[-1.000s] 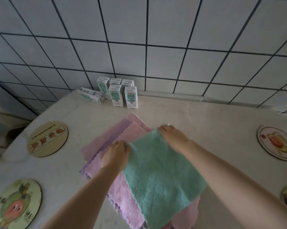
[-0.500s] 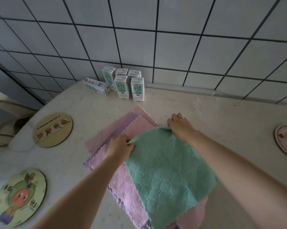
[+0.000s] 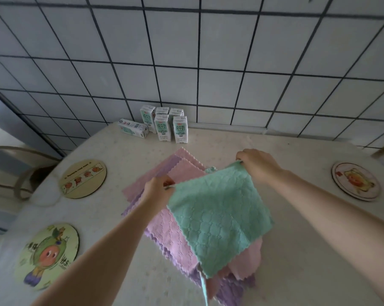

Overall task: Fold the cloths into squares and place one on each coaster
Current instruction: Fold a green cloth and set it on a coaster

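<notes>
A green cloth (image 3: 217,217) is held up by its two far corners above a stack of pink and purple cloths (image 3: 171,235) on the table. My left hand (image 3: 156,188) pinches the cloth's left corner and my right hand (image 3: 256,164) pinches its right corner. The cloth's near edge hangs down over the stack. Three round coasters are in view: a tan one (image 3: 83,178) at the left, a green cartoon one (image 3: 47,255) at the near left, and a pale one (image 3: 355,181) at the right.
Several small milk cartons (image 3: 164,125) stand at the back of the table against the tiled wall, one lying on its side. The pale table (image 3: 297,272) has a rounded left edge, with a chair (image 3: 9,171) beyond it.
Both hands have lifted the green cloth's far corners up and apart, so it hangs stretched between them. The camera view has tilted upward.
</notes>
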`<state>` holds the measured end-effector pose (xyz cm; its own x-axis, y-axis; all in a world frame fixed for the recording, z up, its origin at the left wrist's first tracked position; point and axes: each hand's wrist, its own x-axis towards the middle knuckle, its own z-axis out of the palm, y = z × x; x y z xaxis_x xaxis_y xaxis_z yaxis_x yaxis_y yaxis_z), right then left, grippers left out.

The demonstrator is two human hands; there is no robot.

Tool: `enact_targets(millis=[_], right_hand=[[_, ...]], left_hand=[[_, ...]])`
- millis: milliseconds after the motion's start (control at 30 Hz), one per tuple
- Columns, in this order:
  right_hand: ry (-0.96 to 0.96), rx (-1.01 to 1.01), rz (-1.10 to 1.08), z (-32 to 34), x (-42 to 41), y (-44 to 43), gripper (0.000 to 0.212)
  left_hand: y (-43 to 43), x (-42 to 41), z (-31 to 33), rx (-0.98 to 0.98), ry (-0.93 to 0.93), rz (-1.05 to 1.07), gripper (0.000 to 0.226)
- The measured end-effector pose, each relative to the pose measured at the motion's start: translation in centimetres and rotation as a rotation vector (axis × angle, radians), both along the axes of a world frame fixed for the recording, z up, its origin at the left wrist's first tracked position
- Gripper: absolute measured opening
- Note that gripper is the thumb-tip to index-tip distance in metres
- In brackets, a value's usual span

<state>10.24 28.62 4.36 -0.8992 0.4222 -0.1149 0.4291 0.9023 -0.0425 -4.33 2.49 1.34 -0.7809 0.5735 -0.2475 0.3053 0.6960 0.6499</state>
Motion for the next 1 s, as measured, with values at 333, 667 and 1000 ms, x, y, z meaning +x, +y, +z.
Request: enact_targets(millis=[333, 667, 1000], right_hand=[[0.303, -0.002, -0.040, 12.0, 1.8, -5.6, 0.023], [0.558, -0.077, -0.049, 16.4, 0.7, -18.2, 0.020], [0.624, -0.187, -0.103, 7.9, 4.2, -36.5, 0.020]], left_hand=[[-4.8, -0.8, 10.6, 0.183, 0.157, -0.055, 0.014], [-17.1, -4.9, 18.3, 0.266, 0.447, -0.106, 0.016], [-34.2, -4.6, 12.0, 0.204, 0.531, -0.275, 0.026]])
